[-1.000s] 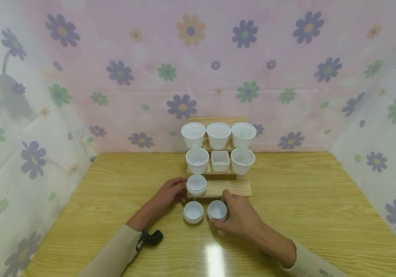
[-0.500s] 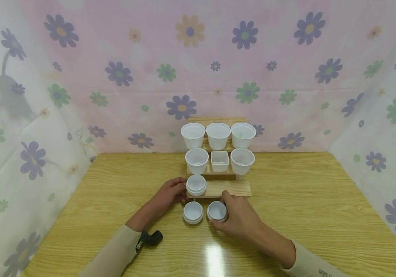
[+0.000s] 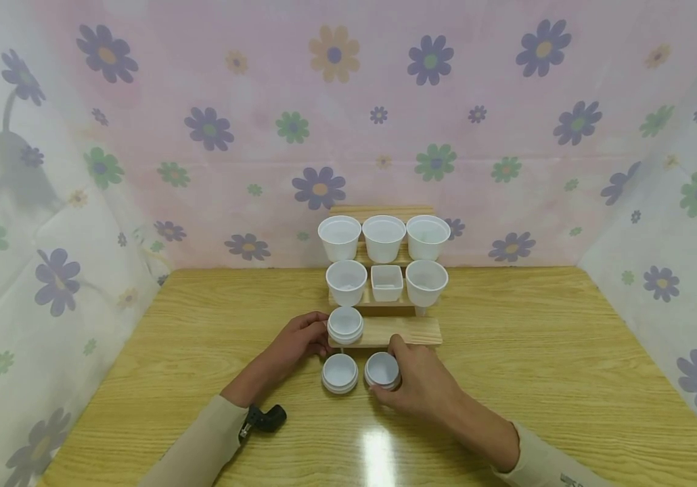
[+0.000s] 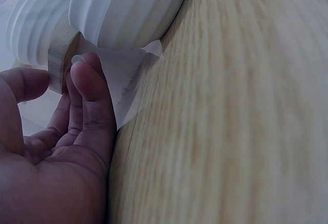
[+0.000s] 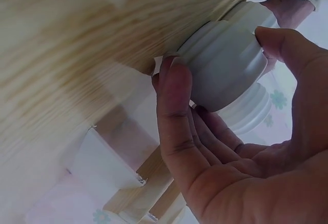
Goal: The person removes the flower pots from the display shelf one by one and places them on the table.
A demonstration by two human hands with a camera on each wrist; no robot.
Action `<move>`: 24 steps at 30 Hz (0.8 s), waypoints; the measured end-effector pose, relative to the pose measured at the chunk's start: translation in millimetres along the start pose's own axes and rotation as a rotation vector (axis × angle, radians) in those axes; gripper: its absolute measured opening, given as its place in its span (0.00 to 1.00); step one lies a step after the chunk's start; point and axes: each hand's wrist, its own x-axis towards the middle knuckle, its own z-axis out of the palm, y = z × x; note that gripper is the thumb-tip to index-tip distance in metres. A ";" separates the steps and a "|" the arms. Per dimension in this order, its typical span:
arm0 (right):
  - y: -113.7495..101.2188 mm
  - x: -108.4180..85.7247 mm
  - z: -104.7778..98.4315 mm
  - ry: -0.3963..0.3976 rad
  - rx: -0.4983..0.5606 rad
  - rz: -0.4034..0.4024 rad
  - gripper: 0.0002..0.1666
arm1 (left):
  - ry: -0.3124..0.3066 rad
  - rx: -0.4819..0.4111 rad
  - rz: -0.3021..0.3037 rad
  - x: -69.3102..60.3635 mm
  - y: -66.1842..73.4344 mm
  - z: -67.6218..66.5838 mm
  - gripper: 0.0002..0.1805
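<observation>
My right hand (image 3: 418,379) grips a small round white pot (image 3: 381,370) by its sides, thumb in front and fingers behind. In the right wrist view the ribbed wall of this pot (image 5: 218,62) shows between thumb and fingers, its base on or close to the tabletop. My left hand (image 3: 296,341) holds the left end of the lowest step of a wooden tiered stand (image 3: 400,330). The left wrist view shows the thumb at that plank end (image 4: 61,62) and curled fingers under it. A matching pot (image 3: 345,325) stands on this step; another pot (image 3: 340,373) stands on the table in front.
On the stand's upper steps are several round white cups, such as the middle back one (image 3: 384,238), and a square white cup (image 3: 387,282). The stand rests on a wood-grain table (image 3: 537,379) before a flowered cloth backdrop (image 3: 379,88).
</observation>
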 end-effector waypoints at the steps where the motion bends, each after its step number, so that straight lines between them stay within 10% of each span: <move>1: 0.2 0.1 0.0 -0.001 0.002 0.000 0.30 | 0.001 0.000 0.000 -0.1 0.1 0.2 0.20; 24: -2.2 0.2 -11.6 0.001 -0.041 -0.012 0.29 | 0.008 -0.008 -0.002 1.2 -3.9 0.0 0.18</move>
